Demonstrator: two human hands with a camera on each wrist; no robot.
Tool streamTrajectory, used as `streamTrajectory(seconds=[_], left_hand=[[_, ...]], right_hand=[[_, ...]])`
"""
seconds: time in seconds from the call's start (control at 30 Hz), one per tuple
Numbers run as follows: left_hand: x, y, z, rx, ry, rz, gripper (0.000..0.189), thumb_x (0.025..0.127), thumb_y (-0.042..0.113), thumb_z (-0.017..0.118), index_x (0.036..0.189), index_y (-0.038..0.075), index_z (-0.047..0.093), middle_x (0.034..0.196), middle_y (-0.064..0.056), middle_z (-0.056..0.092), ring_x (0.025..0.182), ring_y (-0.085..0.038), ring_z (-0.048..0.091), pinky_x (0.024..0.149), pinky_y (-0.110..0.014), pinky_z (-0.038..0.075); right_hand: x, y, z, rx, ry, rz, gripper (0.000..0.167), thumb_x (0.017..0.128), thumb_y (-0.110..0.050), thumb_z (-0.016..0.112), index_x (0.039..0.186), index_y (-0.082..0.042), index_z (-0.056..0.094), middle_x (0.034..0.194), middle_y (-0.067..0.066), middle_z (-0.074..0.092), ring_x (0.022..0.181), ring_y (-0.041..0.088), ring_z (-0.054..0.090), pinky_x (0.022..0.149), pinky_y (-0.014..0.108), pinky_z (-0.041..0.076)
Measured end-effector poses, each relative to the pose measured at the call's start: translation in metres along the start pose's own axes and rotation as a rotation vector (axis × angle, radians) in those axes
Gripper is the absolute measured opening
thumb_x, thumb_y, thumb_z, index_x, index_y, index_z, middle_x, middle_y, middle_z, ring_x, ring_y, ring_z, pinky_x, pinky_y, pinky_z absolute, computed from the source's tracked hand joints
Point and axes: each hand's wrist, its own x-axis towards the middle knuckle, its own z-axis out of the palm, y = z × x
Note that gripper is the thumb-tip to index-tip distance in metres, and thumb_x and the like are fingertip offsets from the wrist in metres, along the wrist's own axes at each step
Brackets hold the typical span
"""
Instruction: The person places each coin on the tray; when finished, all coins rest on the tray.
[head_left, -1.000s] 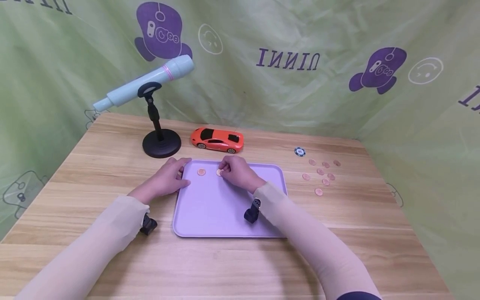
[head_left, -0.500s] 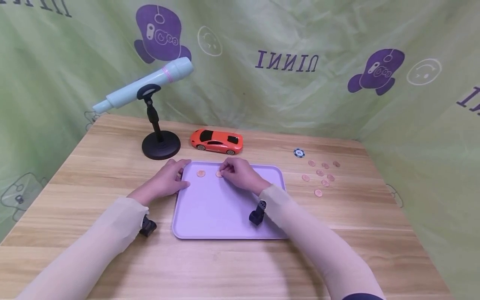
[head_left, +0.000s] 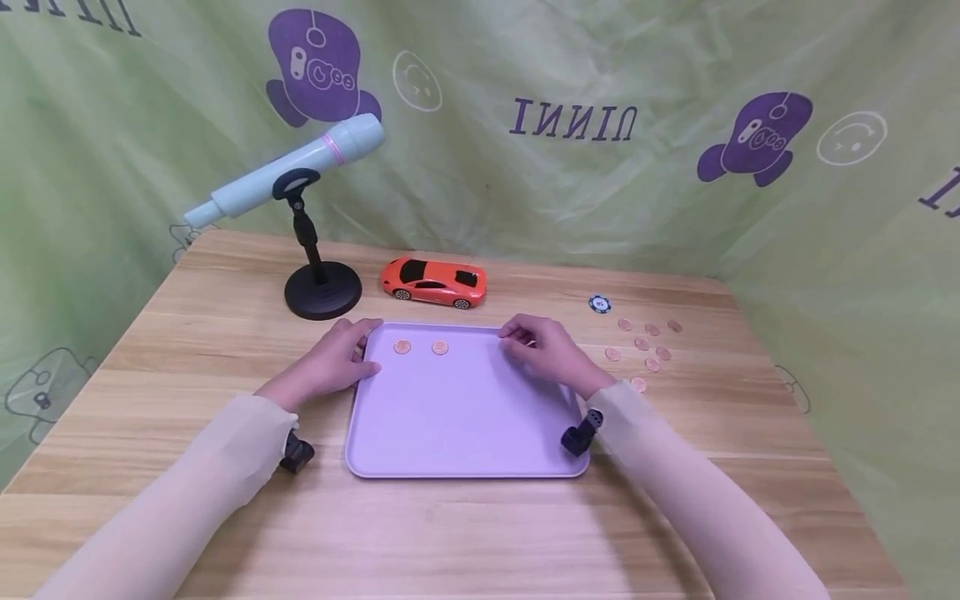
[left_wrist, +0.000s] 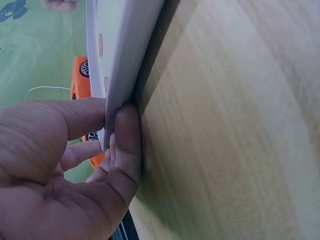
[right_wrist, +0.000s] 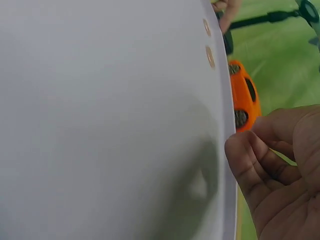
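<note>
A lilac tray lies on the wooden table, with a copper coin near its far left corner and a second coin just right of it. My left hand grips the tray's left side near that corner; in the left wrist view its thumb and fingers pinch the rim. Over the far right part of the tray is my right hand, its fingers loosely bent. Nothing shows between its thumb and fingertips in the right wrist view.
Several copper coins lie scattered on the table right of the tray, with a blue-and-white poker chip behind them. Beyond the tray sits an orange toy car. A light blue toy microphone rests on a black stand at back left.
My right hand has let go of the second coin, which stays on the tray, and has moved right toward the tray's far right corner. The left hand has kept its place.
</note>
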Motion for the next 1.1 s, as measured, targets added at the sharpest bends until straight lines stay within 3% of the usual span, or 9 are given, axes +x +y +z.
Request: streamTrajectory(seconds=[0.23, 0.47, 0.67, 0.83, 1.1], left_hand=[[-0.001, 0.000, 0.001, -0.009, 0.001, -0.005, 0.072, 0.098, 0.007, 0.068, 0.160, -0.004, 0.032, 0.128, -0.030, 0.050, 0.095, -0.027, 0.057, 0.078, -0.030, 0.053], [0.000, -0.001, 0.001, -0.009, -0.003, -0.011, 0.073, 0.098, 0.008, 0.069, 0.160, -0.004, 0.033, 0.129, -0.030, 0.050, 0.096, -0.027, 0.058, 0.078, -0.031, 0.054], [-0.001, -0.001, 0.001, -0.012, -0.006, -0.005, 0.073, 0.098, 0.007, 0.069, 0.160, -0.004, 0.032, 0.129, -0.030, 0.050, 0.097, -0.027, 0.059, 0.079, -0.031, 0.054], [0.000, -0.001, 0.002, -0.012, -0.004, -0.002, 0.072, 0.098, 0.007, 0.069, 0.160, -0.004, 0.033, 0.129, -0.030, 0.050, 0.097, -0.028, 0.059, 0.080, -0.031, 0.054], [0.001, 0.000, 0.001, -0.005, -0.007, -0.009, 0.072, 0.098, 0.007, 0.069, 0.160, -0.004, 0.033, 0.128, -0.030, 0.051, 0.095, -0.027, 0.059, 0.077, -0.030, 0.054]], right_hand=[[-0.023, 0.029, -0.033, -0.021, 0.104, 0.056, 0.019, 0.098, -0.005, 0.067, 0.116, 0.001, 0.071, 0.105, 0.019, 0.074, 0.091, 0.024, 0.068, 0.077, 0.023, 0.056], [-0.048, 0.059, -0.060, -0.112, 0.142, 0.126, 0.021, 0.100, -0.007, 0.066, 0.118, 0.003, 0.069, 0.110, 0.021, 0.074, 0.100, 0.030, 0.070, 0.085, 0.024, 0.053], [-0.066, 0.075, -0.082, -0.160, 0.165, 0.211, 0.023, 0.099, -0.006, 0.067, 0.120, 0.005, 0.067, 0.108, 0.023, 0.070, 0.092, 0.024, 0.064, 0.075, 0.019, 0.050], [-0.073, 0.083, -0.091, -0.169, 0.133, 0.288, 0.030, 0.096, -0.013, 0.074, 0.118, 0.005, 0.066, 0.107, 0.021, 0.069, 0.087, 0.018, 0.061, 0.073, 0.019, 0.050], [-0.069, 0.093, -0.087, -0.184, 0.124, 0.270, 0.029, 0.094, -0.012, 0.076, 0.116, 0.005, 0.069, 0.103, 0.019, 0.070, 0.091, 0.020, 0.063, 0.077, 0.016, 0.050]])
